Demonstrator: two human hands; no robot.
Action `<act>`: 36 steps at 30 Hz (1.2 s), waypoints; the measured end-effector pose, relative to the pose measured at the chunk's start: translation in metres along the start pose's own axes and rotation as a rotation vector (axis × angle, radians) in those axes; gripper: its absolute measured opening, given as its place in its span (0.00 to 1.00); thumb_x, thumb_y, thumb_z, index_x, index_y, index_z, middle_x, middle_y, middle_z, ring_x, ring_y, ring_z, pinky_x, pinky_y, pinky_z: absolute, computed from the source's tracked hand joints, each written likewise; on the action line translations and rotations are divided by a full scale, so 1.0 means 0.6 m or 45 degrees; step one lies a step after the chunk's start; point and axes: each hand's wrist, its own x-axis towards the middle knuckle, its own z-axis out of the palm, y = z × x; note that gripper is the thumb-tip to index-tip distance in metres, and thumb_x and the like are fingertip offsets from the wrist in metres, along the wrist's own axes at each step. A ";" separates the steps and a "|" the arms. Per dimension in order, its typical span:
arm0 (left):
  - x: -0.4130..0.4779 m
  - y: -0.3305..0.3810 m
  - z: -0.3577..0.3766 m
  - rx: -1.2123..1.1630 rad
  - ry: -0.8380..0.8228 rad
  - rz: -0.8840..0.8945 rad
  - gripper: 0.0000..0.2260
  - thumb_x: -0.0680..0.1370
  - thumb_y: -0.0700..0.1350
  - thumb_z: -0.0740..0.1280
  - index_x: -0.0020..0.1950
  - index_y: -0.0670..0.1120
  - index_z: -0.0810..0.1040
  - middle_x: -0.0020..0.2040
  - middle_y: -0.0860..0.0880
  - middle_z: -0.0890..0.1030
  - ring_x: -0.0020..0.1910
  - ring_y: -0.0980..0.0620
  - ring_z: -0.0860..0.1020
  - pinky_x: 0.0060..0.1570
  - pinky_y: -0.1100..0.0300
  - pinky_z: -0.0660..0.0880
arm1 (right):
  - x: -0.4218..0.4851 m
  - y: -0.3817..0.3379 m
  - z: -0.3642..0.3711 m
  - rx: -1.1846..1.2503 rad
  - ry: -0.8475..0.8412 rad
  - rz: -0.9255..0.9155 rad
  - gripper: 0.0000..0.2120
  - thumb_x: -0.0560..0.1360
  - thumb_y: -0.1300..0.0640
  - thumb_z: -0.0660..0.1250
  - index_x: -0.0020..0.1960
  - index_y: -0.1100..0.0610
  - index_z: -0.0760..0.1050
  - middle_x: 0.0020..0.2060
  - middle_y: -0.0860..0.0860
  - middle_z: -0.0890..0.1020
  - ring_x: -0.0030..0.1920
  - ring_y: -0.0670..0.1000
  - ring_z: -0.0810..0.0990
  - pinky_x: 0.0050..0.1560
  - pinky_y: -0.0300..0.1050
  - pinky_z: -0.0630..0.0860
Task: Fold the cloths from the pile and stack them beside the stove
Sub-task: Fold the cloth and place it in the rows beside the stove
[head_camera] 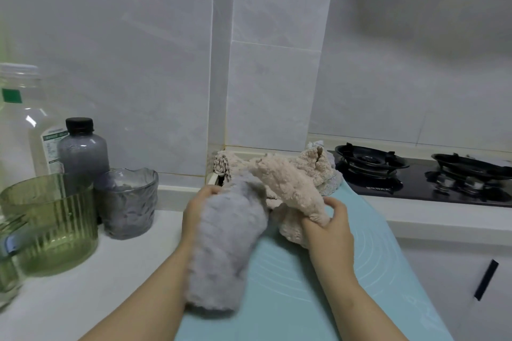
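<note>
Head view: left hand (198, 210) grips a grey cloth (224, 243), right hand (329, 230) pinches a beige cloth (291, 188), over a teal mat (304, 285); pile (321, 169) touches the stove (415, 174).

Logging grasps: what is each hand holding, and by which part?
The left hand grips the grey cloth near its upper end; right hand pinches the beige cloth at its lower end.

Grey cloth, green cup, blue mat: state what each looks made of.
Grey cloth: fluffy pile, matte, likely microfibre or coral fleece. Green cup: ribbed, see-through, glossy; glass or clear plastic, cannot tell. Blue mat: smooth, matte, printed circles, probably silicone.
</note>
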 end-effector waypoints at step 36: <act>-0.041 0.034 0.009 -0.274 -0.674 0.382 0.26 0.72 0.37 0.71 0.64 0.55 0.65 0.46 0.47 0.77 0.38 0.52 0.77 0.40 0.59 0.77 | 0.018 0.004 0.039 0.226 -0.343 -0.142 0.06 0.76 0.59 0.64 0.41 0.54 0.77 0.35 0.48 0.80 0.39 0.48 0.77 0.43 0.45 0.73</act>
